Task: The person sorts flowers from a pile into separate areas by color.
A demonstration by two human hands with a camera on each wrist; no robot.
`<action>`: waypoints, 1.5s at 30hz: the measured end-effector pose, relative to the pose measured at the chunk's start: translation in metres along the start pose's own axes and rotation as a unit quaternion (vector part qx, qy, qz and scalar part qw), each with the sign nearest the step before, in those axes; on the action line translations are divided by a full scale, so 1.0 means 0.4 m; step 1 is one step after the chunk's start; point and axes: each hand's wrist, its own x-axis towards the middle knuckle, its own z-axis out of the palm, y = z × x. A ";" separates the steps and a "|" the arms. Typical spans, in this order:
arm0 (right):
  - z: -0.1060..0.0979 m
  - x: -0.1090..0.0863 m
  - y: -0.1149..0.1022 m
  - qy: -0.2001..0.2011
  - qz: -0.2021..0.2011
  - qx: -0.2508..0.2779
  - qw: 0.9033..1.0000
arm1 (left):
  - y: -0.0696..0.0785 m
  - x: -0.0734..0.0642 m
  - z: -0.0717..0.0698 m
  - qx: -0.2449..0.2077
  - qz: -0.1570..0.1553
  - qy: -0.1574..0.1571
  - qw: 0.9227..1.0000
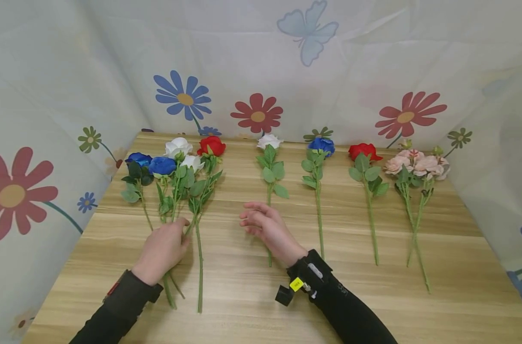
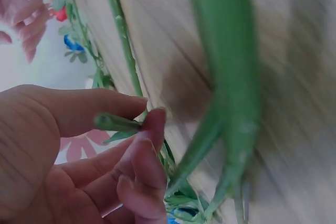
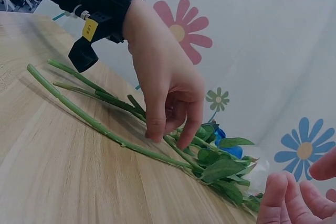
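Note:
My left hand (image 1: 163, 249) is over a bunch of artificial roses at the left of the table. Thumb and index finger pinch a thin green flower stem (image 2: 116, 123), its cut end poking out between them in the left wrist view. Around that hand lie blue roses (image 1: 162, 166), white roses (image 1: 178, 146) and a red rose (image 1: 212, 145), their leafy stems crossing. Which bloom the pinched stem belongs to I cannot tell. My right hand (image 1: 271, 231), fingers loosely bent and holding nothing, hovers beside the stem of a single white rose (image 1: 269, 141).
Farther right lie a single blue rose (image 1: 322, 146), a red rose (image 1: 364, 152) and pale pink flowers (image 1: 416, 163) with crossed stems. A flower-printed cloth (image 1: 226, 52) hangs behind the wooden table (image 1: 261, 306) and along its sides.

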 end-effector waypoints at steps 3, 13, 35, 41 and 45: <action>-0.002 -0.003 0.000 0.000 0.002 -0.002 1.000 | 0.000 0.007 -0.005 -0.042 -0.006 -0.032 0.999; -0.021 -0.003 0.002 0.002 0.006 0.002 1.000 | -0.008 0.027 -0.018 -0.294 -0.044 -0.154 0.942; -0.059 -0.006 0.006 0.017 0.003 0.004 1.000 | -0.009 0.044 0.011 -0.491 -0.083 -0.246 0.831; -0.076 -0.010 0.006 0.024 0.001 -0.005 1.000 | 0.000 0.050 0.019 -0.484 -0.077 -0.239 0.838; -0.089 -0.012 0.003 0.033 0.004 -0.004 0.999 | 0.013 0.059 0.021 -0.476 -0.068 -0.234 0.845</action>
